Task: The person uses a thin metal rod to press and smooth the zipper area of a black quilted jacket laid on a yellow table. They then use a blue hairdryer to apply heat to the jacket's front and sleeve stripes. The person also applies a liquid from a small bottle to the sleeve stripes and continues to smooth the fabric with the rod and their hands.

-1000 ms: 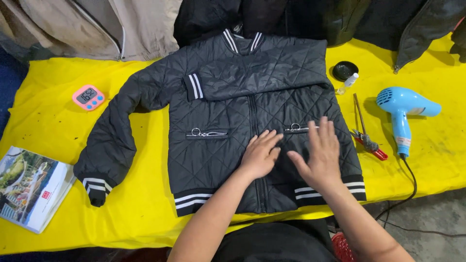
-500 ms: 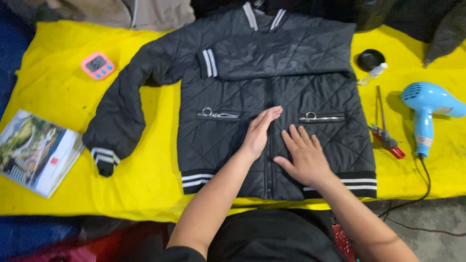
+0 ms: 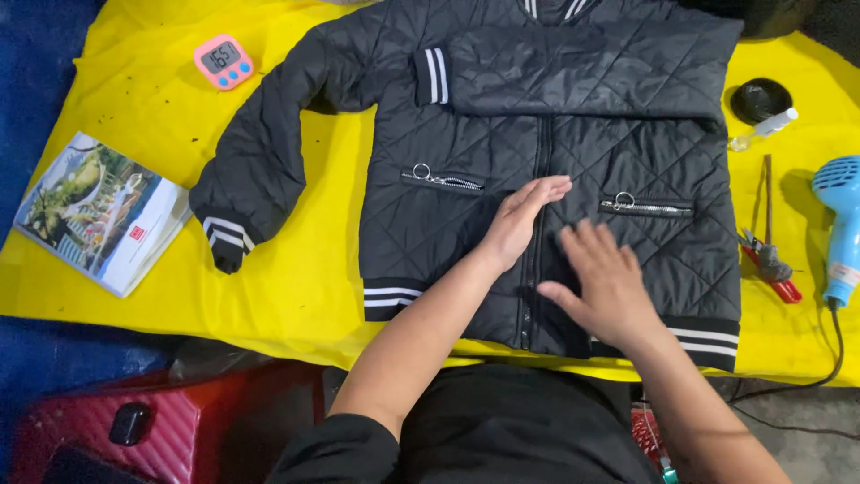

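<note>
We are pressing both flat, open hands, the left hand and the right hand, gripping nothing, onto the black quilted jacket lying on the yellow table cover, apparently smoothing its zipped front; folding the outstretched sleeve looks next.

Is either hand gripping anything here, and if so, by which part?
Nothing is held. Both the left hand and the right hand lie open and flat on the front of the black jacket, beside its zip.
</note>
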